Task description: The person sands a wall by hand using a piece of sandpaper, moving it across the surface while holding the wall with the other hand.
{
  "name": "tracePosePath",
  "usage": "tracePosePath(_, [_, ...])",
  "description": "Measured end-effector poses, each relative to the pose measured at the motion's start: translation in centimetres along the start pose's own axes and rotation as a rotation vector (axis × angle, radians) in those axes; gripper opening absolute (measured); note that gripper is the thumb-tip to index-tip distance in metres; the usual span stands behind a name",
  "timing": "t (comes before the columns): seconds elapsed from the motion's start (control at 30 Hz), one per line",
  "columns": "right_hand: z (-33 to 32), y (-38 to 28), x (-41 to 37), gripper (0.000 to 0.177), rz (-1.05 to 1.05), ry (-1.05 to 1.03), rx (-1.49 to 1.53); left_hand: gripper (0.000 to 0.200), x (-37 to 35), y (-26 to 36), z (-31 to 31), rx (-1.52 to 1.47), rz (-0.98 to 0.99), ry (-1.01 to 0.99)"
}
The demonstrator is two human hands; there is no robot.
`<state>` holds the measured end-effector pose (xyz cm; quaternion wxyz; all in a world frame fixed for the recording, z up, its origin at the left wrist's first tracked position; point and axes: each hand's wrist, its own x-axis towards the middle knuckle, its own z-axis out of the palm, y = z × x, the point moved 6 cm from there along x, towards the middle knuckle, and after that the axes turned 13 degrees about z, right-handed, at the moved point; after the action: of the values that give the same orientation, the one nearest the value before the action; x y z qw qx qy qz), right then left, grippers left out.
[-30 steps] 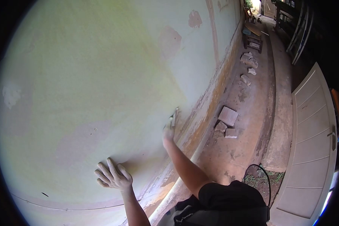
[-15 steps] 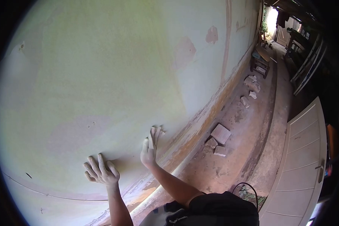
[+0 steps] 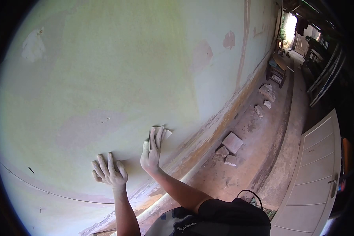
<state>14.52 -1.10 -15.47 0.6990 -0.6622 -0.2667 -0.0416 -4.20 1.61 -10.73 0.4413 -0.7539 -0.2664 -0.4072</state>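
My left hand [image 3: 111,175] rests on the pale green wall [image 3: 141,78], open, with its fingers spread and nothing in it. Higher and to the right, my right hand [image 3: 151,151] presses a small pale sheet [image 3: 168,133], which looks like a piece of sandpaper, against the same wall. One corner of the sheet sticks out past the fingers; the rest is hidden beneath them. Whitish dust coats both hands. Bare greyish and pinkish patches mark the paint around them.
Broken slabs [image 3: 232,142] and stone lumps [image 3: 267,92] lie on the floor along the wall's foot. Farther off stands a small wooden stand [image 3: 276,74]. A white door panel [image 3: 312,177] leans at the right. A dark cable loop [image 3: 251,191] is near my body.
My right hand has shifted slightly left and up along the wall with the sheet under it. My left hand stays spread on the wall. The view has turned a little.
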Motion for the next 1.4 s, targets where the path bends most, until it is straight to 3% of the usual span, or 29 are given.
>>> tracePosePath(0.1, [-1.5, 5.6, 2.8, 0.047, -0.080, 0.040, 0.035, 0.049, 0.1, 0.0, 0.2, -0.003, 0.010, 0.030])
tracePosePath(0.23, [-5.5, 18.7, 9.3, 0.043, 0.280, 0.316, 0.132, 0.049, 0.1, 0.1, 0.1, 0.007, 0.004, 0.036])
tracePosePath(0.27, [-5.5, 18.2, 9.7, 0.043, 0.277, 0.315, 0.129, 0.050, 0.2, 0.1, 0.0, 0.011, 0.001, 0.034])
tracePosePath(0.33, [-5.3, 18.9, 10.1, 0.044, 0.528, 0.342, 0.412, 0.050, 0.0, 0.0, 0.0, 0.004, -0.002, 0.036])
tracePosePath(0.4, [-4.1, 11.7, 7.8, 0.044, 0.399, 0.252, 0.332, 0.049, 0.1, 0.2, 0.1, -0.007, -0.006, 0.042])
tracePosePath(0.53, [-1.9, -0.6, 1.5, 0.042, -0.052, -0.057, 0.152, 0.048, 0.3, 0.2, -0.2, -0.020, -0.017, 0.006])
tracePosePath(0.57, [-2.1, 0.3, 2.0, 0.042, -0.048, -0.047, 0.159, 0.048, 0.3, 0.3, -0.2, -0.021, -0.005, 0.011])
tracePosePath(0.63, [-2.4, 3.1, 2.8, 0.041, -0.303, -0.072, 0.054, 0.049, 0.1, 0.1, 0.0, -0.029, -0.013, 0.019])
tracePosePath(0.73, [-4.4, 10.2, 6.6, 0.040, 0.044, 0.103, 0.116, 0.050, 0.0, 0.1, 0.1, 0.007, 0.011, 0.037])
tracePosePath(0.97, [-3.5, 13.4, 7.6, 0.045, 0.315, 0.209, 0.506, 0.051, 0.0, 0.3, 0.4, 0.019, 0.001, 0.046])
tracePosePath(1.1, [-2.6, -1.5, 3.3, 0.041, -0.023, -0.111, 0.215, 0.051, 0.2, 0.3, -0.3, 0.016, -0.015, -0.011])
tracePosePath(1.13, [-2.5, -1.2, 3.2, 0.041, -0.016, -0.109, 0.219, 0.051, 0.2, 0.3, -0.3, 0.002, -0.015, -0.008])
tracePosePath(1.2, [-2.0, -0.9, 2.8, 0.036, -0.276, -0.178, 0.144, 0.051, 0.3, 0.2, -0.1, -0.015, -0.010, -0.001])
tracePosePath(1.3, [-4.0, 6.1, 6.2, 0.035, -0.180, 0.040, 0.121, 0.051, 0.1, 0.1, 0.2, -0.011, -0.009, 0.029])
tracePosePath(1.33, [-5.1, 8.6, 7.2, 0.036, -0.043, 0.062, 0.153, 0.051, 0.1, 0.1, 0.3, -0.008, -0.007, 0.032])
tracePosePath(1.4, [-5.0, 8.1, 6.7, 0.037, -0.028, 0.028, 0.178, 0.051, 0.0, 0.2, -0.2, -0.004, -0.011, 0.032])
